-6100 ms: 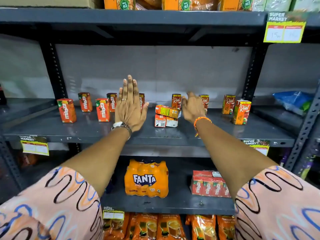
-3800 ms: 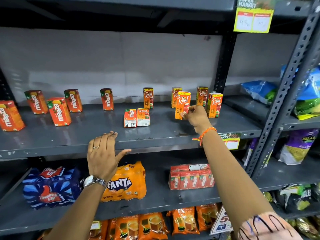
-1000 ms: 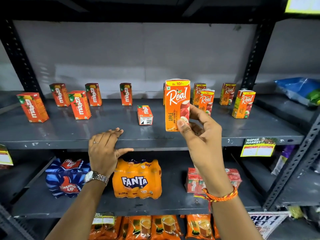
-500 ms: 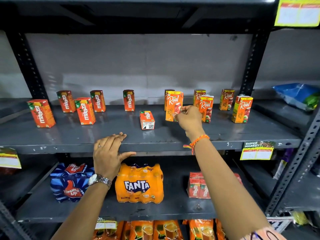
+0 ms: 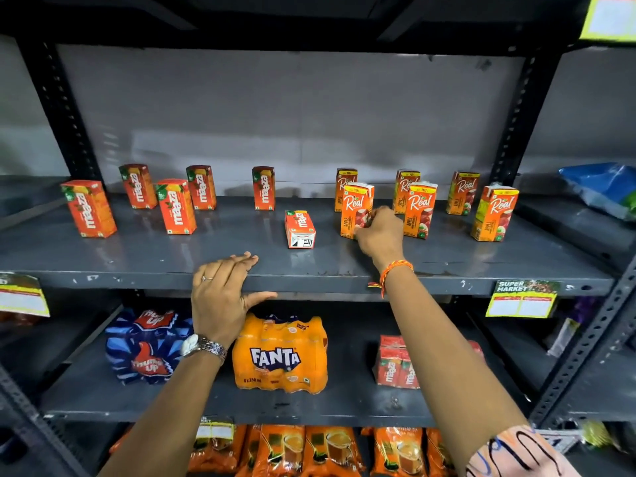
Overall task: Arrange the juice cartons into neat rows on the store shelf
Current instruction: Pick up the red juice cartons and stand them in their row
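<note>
Real carton (image 5: 355, 210) now down on shelf, R hand (image 5: 380, 232) fingers round base

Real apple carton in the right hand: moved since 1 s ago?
Yes. The Real apple carton went from raised near the shelf front edge back and down, among the other Real cartons; right hand grips it.
</note>
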`<state>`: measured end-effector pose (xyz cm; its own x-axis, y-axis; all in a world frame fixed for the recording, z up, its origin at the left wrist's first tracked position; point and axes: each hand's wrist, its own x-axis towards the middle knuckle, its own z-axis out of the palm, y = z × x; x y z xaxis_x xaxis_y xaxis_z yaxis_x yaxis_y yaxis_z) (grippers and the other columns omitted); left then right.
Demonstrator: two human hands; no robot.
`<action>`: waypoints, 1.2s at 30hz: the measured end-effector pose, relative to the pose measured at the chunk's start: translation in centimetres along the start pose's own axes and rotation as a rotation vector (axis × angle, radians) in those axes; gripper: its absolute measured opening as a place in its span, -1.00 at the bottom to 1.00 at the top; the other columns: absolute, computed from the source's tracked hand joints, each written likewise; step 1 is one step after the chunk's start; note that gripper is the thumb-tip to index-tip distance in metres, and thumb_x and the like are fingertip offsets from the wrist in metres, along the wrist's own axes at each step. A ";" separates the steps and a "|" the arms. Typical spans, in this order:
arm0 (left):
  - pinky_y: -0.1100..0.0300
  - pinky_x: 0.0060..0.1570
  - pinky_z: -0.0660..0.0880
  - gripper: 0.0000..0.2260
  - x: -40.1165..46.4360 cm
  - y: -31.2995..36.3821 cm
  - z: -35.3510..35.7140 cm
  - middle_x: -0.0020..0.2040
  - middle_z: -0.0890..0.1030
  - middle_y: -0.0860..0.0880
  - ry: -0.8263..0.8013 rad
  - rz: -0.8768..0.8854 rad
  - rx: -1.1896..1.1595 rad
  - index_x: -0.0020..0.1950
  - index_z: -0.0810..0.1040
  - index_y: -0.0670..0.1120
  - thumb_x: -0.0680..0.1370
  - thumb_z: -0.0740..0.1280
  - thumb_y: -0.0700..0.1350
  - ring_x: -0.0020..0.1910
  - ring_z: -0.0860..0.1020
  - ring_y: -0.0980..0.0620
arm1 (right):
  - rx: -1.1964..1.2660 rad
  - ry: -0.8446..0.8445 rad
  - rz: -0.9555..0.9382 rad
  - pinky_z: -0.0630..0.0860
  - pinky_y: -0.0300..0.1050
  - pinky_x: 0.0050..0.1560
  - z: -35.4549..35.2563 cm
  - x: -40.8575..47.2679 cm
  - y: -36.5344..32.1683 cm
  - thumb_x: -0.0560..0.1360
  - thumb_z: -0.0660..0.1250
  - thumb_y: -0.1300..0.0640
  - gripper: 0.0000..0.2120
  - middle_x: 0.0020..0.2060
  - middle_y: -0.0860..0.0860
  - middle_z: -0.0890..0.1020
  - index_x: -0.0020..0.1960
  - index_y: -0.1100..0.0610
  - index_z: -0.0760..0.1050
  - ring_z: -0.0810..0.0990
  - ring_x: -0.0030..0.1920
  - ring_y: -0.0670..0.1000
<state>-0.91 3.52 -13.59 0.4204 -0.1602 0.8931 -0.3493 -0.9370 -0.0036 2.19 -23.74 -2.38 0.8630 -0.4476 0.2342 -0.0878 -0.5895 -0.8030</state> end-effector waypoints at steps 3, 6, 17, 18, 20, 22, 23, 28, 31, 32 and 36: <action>-0.01 0.14 0.40 -0.36 0.0 0.1 -0.2 0.18 0.66 -0.06 -0.029 0.001 0.008 0.20 0.63 -0.11 0.41 0.27 0.38 0.12 0.62 -0.10 | 0.052 0.025 0.012 0.56 -0.05 -0.01 -0.6 -0.8 0.3 0.38 0.54 0.10 -0.58 0.08 0.18 0.65 0.12 0.26 0.49 0.64 0.10 0.16; 0.01 0.16 0.37 -0.36 -0.1 -0.1 -0.5 0.21 0.64 -0.04 -0.069 0.000 0.012 0.25 0.59 -0.08 0.44 0.25 0.39 0.16 0.58 -0.08 | 0.093 0.106 -0.060 0.46 -0.21 -0.23 -0.8 -3.0 1.0 0.34 0.56 0.05 -0.68 -0.09 0.10 0.70 -0.08 0.20 0.53 0.66 -0.09 0.04; -0.04 0.33 0.34 -0.46 -0.5 -8.4 -3.1 0.34 0.57 -0.02 -0.087 -0.050 -0.012 0.33 0.54 -0.08 0.57 0.16 0.29 0.29 0.53 -0.09 | -0.060 -0.099 -0.191 0.33 -0.13 -0.28 4.5 -5.7 -4.6 0.53 0.34 -0.06 -0.62 -0.33 0.13 0.56 -0.27 0.22 0.42 0.52 -0.23 0.18; -0.03 0.33 0.33 -0.46 -0.6 -9.7 -3.3 0.33 0.58 -0.03 -0.079 -0.043 -0.005 0.32 0.55 -0.09 0.58 0.15 0.28 0.28 0.54 -0.10 | -0.088 -0.100 -0.170 0.36 -0.11 -0.22 4.9 -5.6 -5.1 0.54 0.33 -0.06 -0.64 -0.22 0.19 0.62 -0.20 0.25 0.46 0.55 -0.17 0.20; -0.03 0.34 0.32 -0.47 -0.7 -12.0 -3.6 0.32 0.59 -0.04 -0.065 -0.025 0.013 0.30 0.56 -0.09 0.59 0.14 0.27 0.27 0.54 -0.11 | -0.150 -0.089 -0.132 0.41 -0.07 -0.13 5.8 -5.6 -6.2 0.54 0.31 -0.03 -0.64 -0.01 0.27 0.65 -0.02 0.31 0.52 0.60 0.00 0.26; -0.04 0.33 0.33 -0.47 -1.0 -13.5 -3.7 0.30 0.60 -0.04 -0.056 -0.039 0.015 0.29 0.57 -0.09 0.60 0.13 0.28 0.26 0.54 -0.11 | -0.192 -0.065 -0.118 0.41 -0.08 -0.13 6.7 -5.8 -7.1 0.52 0.32 -0.02 -0.64 0.03 0.27 0.65 0.03 0.31 0.51 0.61 0.05 0.26; -0.04 0.31 0.33 -0.47 -1.2 -14.2 -3.7 0.30 0.60 -0.05 -0.049 -0.049 0.017 0.28 0.57 -0.10 0.60 0.13 0.27 0.26 0.55 -0.11 | -0.201 -0.047 -0.117 0.40 -0.08 -0.15 7.3 -6.0 -7.6 0.50 0.34 -0.01 -0.67 0.01 0.26 0.65 0.01 0.29 0.50 0.62 0.03 0.26; 0.00 0.15 0.37 -0.52 -1.9 -15.6 -3.5 0.21 0.64 -0.02 -0.004 -0.008 0.017 0.24 0.58 -0.08 0.61 0.14 0.25 0.15 0.56 -0.08 | -0.110 -0.007 -0.020 0.39 -0.12 -0.22 8.5 -6.4 -9.0 0.44 0.30 0.11 -0.80 -0.19 0.21 0.61 -0.21 0.25 0.44 0.56 -0.20 0.17; 0.00 0.17 0.36 -0.54 -2.1 -15.7 -3.3 0.21 0.63 -0.03 0.005 -0.019 -0.004 0.22 0.58 -0.08 0.61 0.15 0.25 0.16 0.56 -0.08 | 0.211 0.004 0.089 0.63 0.09 -0.14 8.6 -6.4 -8.7 0.43 0.31 0.20 -0.84 -0.15 0.28 0.66 -0.23 0.31 0.49 0.67 -0.14 0.20; -0.01 0.17 0.36 -0.54 -2.2 -15.7 -3.2 0.20 0.63 -0.03 0.007 -0.022 -0.010 0.22 0.58 -0.07 0.61 0.15 0.25 0.16 0.55 -0.08 | 0.329 -0.005 0.118 0.64 0.22 -0.04 8.7 -6.5 -8.6 0.43 0.33 0.25 -0.87 -0.10 0.34 0.66 -0.23 0.32 0.49 0.69 -0.09 0.24; -0.03 0.15 0.38 -0.54 -2.2 -15.8 -2.9 0.20 0.63 -0.02 0.007 -0.013 -0.019 0.22 0.57 -0.06 0.61 0.16 0.25 0.17 0.54 -0.07 | 0.684 -0.057 0.163 0.68 -0.02 -0.09 9.2 -7.6 -8.8 0.51 0.35 0.35 -0.85 -0.16 0.17 0.64 -0.23 0.25 0.50 0.68 -0.15 0.10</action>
<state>1.27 19.61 -14.20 0.4188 -0.1461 0.8963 -0.3599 -0.9328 0.0161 0.96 -8.94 -2.19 0.8918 -0.4474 0.0679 0.0987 0.0457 -0.9941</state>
